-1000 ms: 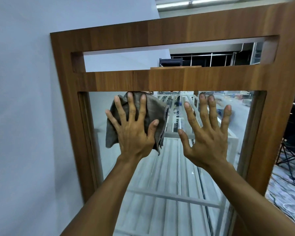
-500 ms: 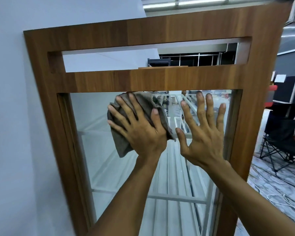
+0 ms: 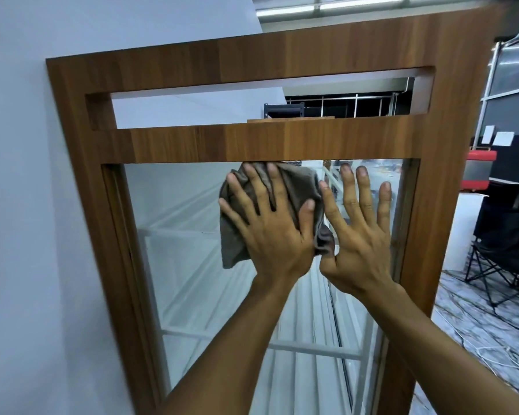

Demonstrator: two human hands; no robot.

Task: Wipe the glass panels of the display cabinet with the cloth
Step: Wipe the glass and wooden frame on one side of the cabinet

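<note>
A tall wooden display cabinet (image 3: 168, 145) stands before me, with a large glass panel (image 3: 186, 235) set in its frame. My left hand (image 3: 270, 226) presses a crumpled grey-brown cloth (image 3: 300, 187) flat against the top of the glass, fingers spread and straight, just under the wooden crossbar. My right hand (image 3: 360, 232) lies flat on the glass beside it, fingers spread, its thumb next to the cloth's hanging corner. Most of the cloth is hidden under my left hand.
A pale wall (image 3: 27, 205) runs along the cabinet's left side. To the right stand a folding chair (image 3: 504, 259), a white block (image 3: 462, 229) and a red-topped box (image 3: 478, 169) on a marbled floor (image 3: 477, 333) with cables.
My left hand has slid the cloth to the right along the top of the glass, closing up to my right hand. My view has shifted sideways; the right hand stays flat on the glass.
</note>
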